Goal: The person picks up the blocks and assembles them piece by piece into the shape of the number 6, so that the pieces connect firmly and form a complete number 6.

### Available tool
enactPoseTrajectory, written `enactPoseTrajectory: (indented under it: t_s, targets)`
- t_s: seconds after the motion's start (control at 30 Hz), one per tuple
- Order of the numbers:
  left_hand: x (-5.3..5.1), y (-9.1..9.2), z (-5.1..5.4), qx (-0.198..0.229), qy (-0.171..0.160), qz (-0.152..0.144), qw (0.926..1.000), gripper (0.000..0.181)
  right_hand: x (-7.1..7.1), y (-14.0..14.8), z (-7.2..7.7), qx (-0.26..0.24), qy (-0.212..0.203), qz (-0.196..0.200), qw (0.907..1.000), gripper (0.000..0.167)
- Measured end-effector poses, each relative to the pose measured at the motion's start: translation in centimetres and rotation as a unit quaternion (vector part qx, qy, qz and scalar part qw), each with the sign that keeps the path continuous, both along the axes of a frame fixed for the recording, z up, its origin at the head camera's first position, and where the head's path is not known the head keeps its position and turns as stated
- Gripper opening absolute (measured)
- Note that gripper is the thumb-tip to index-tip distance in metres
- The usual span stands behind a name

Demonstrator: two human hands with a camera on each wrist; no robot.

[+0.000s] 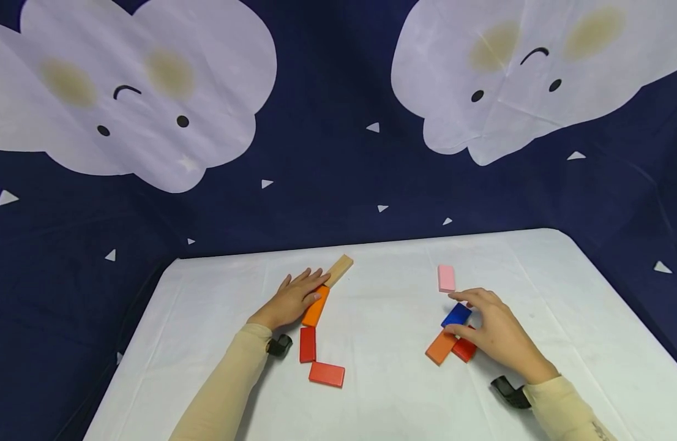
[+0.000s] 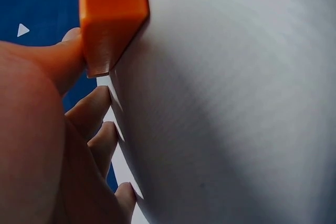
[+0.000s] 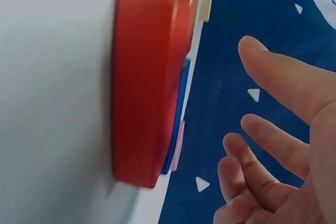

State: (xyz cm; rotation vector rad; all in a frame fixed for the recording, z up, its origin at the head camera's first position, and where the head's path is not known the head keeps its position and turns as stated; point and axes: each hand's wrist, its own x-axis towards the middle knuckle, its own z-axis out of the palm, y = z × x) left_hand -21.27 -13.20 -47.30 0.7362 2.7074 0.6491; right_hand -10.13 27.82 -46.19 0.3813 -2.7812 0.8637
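My left hand (image 1: 290, 301) lies at the upper end of a bent line of blocks, fingers extended. Its thumb touches the orange block (image 1: 314, 309), and its fingertips reach the natural wood block (image 1: 340, 269). Below these lie a red block (image 1: 308, 345) and a lighter red block (image 1: 326, 374). On the other side, my right hand (image 1: 498, 334) hovers with thumb and fingers apart over a blue block (image 1: 456, 315). The right wrist view shows nothing between those fingers. Beside the blue block are a dark orange block (image 1: 441, 348) and a red block (image 3: 142, 93), partly covered in the head view.
A pink block (image 1: 446, 278) lies beyond my right hand. White cloth (image 1: 382, 392) covers the table, whose far edge meets a dark blue curtain (image 1: 327, 214) with printed clouds. Black wrist cameras (image 1: 510, 392) sit on both wrists.
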Motion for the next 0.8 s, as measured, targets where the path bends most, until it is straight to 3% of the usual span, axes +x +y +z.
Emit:
enactPoseTrajectory:
  t_s: [0.2,0.53,0.8]
  targets:
    - [-0.1,-0.1,-0.2,-0.005,-0.003,0.0,1.0,0.052,-0.2,0.7,-0.1,-0.001,-0.015,-0.019,0.9997,0.06]
    - [-0.2,-0.2,-0.3,-0.004,0.002,-0.001,1.0,0.052,-0.4,1.1,-0.5,0.013,-0.079,-0.027,0.9964,0.069]
    - [-0.2,-0.3,-0.3,-0.002,0.005,-0.005,1.0,0.052,-0.8,1.5,-0.9,0.035,-0.087,-0.018,0.9954,0.062]
